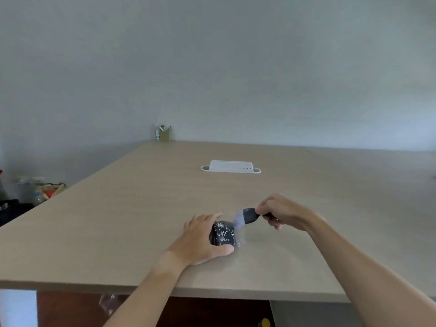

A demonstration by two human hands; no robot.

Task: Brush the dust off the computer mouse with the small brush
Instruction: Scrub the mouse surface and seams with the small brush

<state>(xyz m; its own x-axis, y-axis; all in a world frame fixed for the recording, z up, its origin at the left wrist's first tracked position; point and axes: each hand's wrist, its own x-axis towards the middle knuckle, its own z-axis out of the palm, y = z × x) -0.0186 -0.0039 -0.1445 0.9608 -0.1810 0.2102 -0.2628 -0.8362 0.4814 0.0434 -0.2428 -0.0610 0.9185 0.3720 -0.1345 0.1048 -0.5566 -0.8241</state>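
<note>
A black computer mouse (223, 234) speckled with white dust lies on the light wooden table (118, 220), near its front edge. My left hand (198, 239) grips the mouse from the left, thumb under its near end. My right hand (280, 212) holds a small brush (247, 216) by its dark handle. The pale, motion-blurred bristles touch the mouse's upper right side. A few white specks lie on the table just right of the mouse.
A white cable box (231, 166) is set into the middle of the table farther back. A small olive pen holder (164, 133) stands at the far edge by the wall. Clutter and bags (35, 190) sit on the floor at the left.
</note>
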